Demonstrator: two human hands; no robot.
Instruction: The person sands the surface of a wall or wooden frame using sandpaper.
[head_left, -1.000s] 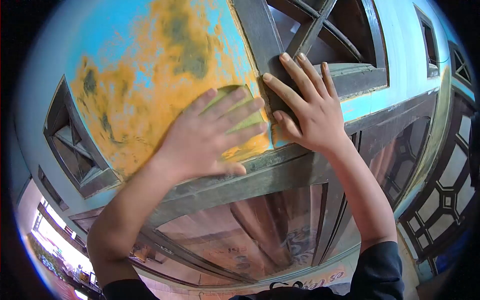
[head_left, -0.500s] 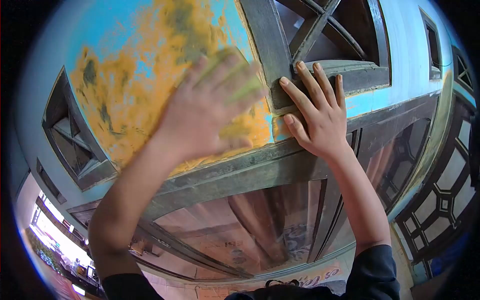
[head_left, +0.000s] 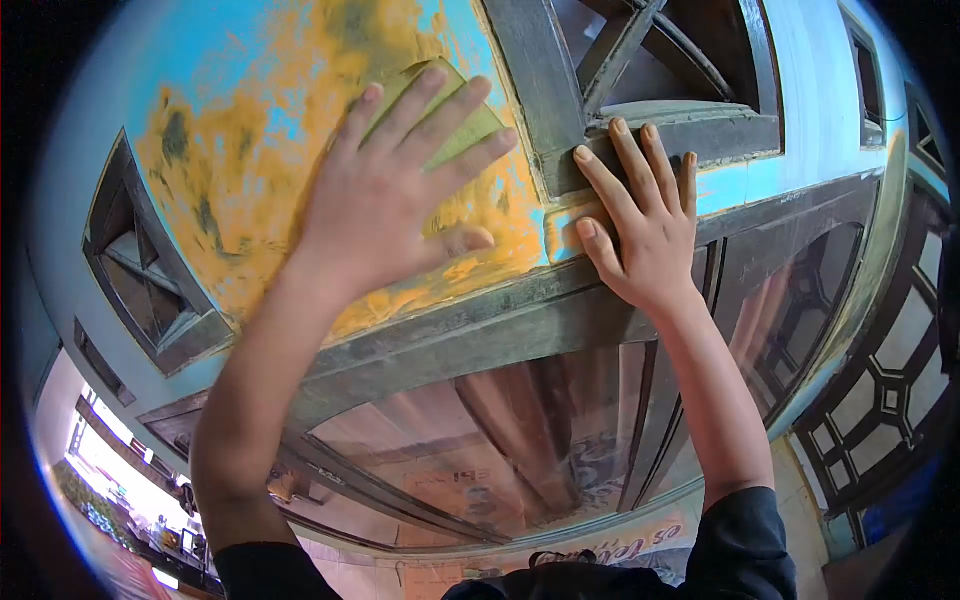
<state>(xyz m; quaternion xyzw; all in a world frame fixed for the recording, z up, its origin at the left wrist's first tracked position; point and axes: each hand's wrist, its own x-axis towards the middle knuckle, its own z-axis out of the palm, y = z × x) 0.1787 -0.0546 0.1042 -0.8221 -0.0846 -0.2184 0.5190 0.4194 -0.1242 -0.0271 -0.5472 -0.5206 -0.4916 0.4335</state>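
Observation:
Fingers spread, my left hand (head_left: 385, 195) presses a yellow-green piece of sandpaper (head_left: 462, 125) flat against the wall and holds it there under the palm and fingers. Part of the sheet is hidden behind the hand. Around it the wall surface (head_left: 255, 210) is patchy, with orange, dark grey and light blue areas. My right hand (head_left: 645, 225) rests open on the dark wooden frame (head_left: 565, 175) below a latticed opening, its fingertips on the lower rail. Nothing is visible in the right hand.
A latticed vent opening (head_left: 665, 60) sits at the upper right, and a smaller one (head_left: 150, 270) at the left. Beneath my arms are a wooden beam (head_left: 480, 315) and glass panes (head_left: 470, 430). A panelled door (head_left: 885, 370) stands at the far right.
My left hand, blurred before, has shifted slightly left and up with the sandpaper and now shows more sharply. My right hand stays on the frame; the view has shifted slightly.

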